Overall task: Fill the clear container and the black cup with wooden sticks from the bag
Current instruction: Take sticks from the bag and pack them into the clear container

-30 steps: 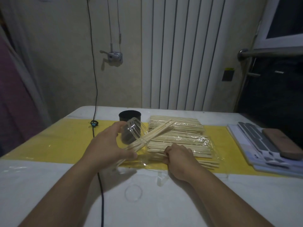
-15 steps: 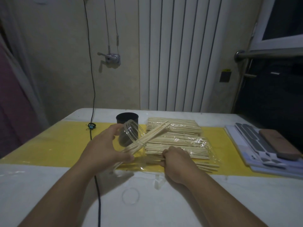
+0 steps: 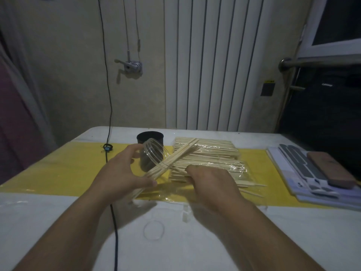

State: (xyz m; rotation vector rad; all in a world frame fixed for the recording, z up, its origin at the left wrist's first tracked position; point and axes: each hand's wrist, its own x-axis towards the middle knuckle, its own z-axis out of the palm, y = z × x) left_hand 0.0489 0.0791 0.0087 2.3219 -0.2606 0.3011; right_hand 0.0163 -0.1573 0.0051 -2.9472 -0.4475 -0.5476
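While a white table (image 3: 214,241) with a yellow cloth (image 3: 64,173) fills the frame, a clear bag (image 3: 234,167) of wooden sticks (image 3: 211,149) lies on the cloth. The right hand (image 3: 211,182) curls its fingers round sticks at the bag's near end. The left hand (image 3: 121,175) grips the clear container (image 3: 152,155), tilted above the cloth beside the bag, more sticks jutting from its mouth. The black cup (image 3: 145,136) stands just behind it.
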